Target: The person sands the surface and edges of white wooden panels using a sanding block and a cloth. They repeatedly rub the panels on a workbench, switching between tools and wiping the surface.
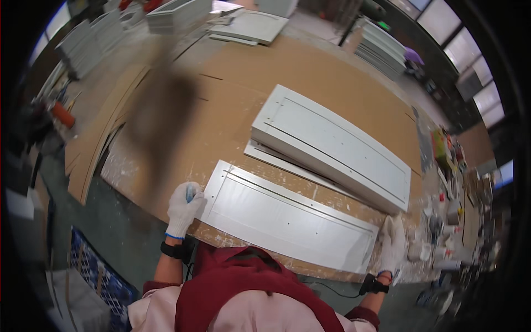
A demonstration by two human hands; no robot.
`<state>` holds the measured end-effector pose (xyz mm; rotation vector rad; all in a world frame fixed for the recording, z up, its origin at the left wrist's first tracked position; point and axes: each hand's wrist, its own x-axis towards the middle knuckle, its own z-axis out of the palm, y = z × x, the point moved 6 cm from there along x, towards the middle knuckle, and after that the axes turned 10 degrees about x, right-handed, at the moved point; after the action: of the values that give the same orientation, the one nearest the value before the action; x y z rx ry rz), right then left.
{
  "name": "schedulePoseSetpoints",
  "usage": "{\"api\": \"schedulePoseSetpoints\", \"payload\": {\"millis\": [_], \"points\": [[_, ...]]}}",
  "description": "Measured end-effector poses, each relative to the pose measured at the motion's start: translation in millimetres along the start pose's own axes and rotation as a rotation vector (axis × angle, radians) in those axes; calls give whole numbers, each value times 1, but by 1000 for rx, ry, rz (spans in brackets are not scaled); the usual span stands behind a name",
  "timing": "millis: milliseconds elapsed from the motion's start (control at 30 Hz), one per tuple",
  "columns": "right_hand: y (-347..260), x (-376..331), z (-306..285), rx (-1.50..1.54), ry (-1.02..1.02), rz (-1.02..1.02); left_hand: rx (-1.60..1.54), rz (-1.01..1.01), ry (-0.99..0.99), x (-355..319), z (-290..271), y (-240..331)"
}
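A long white cabinet door panel (287, 216) lies flat at the near edge of the brown workbench (232, 105). My left hand (184, 207), in a white knit glove, rests at the panel's left end and is closed around a small bluish object that I cannot identify. My right hand (393, 243), also gloved, lies on the panel's right end with fingers together. Just behind, a stack of similar white panels (332, 145) lies at an angle on the bench.
More white panels are stacked at the far left (91, 41), far centre (249, 25) and far right (381, 50). Small pots and tools (445, 221) crowd the bench's right end. Brown board sheets (91, 149) lean off the left edge.
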<state>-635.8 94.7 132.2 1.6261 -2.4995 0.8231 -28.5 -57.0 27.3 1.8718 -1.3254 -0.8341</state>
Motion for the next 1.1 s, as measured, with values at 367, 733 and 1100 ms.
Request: {"api": "schedulePoseSetpoints", "payload": {"millis": [367, 733, 1100], "points": [[-189, -5, 143, 270, -929, -382, 159, -215, -135, -60, 37, 73], [9, -64, 33, 120, -25, 321, 315, -14, 13, 2, 25, 18], [131, -51, 16, -360, 19, 525, 432, -32, -54, 18, 45, 14]]}}
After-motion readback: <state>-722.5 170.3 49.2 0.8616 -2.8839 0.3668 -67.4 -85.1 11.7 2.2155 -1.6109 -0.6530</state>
